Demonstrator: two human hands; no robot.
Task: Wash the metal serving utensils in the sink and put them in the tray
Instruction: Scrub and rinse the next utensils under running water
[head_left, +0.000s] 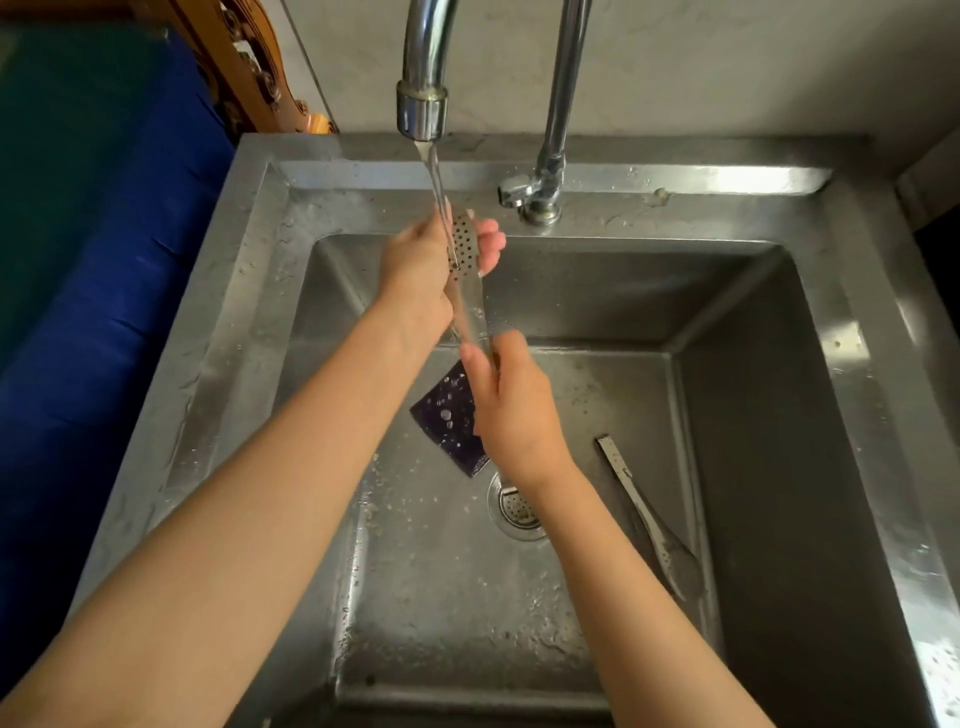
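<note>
A perforated metal serving spoon (464, 244) is held under the running water from the tap (423, 98). My left hand (421, 270) wraps around its holed bowl, fingers behind it. My right hand (511, 410) grips the spoon's handle lower down. A second metal perforated utensil (644, 514) lies on the sink's floor at the right. No tray shows in the frame.
The steel sink (852, 364) has a drain (517, 509) near the middle, partly under my right wrist. A dark purple scrub pad (449, 415) lies on the sink floor. A tap lever (519, 192) sits on the back ledge. Blue cloth (104, 291) lies left.
</note>
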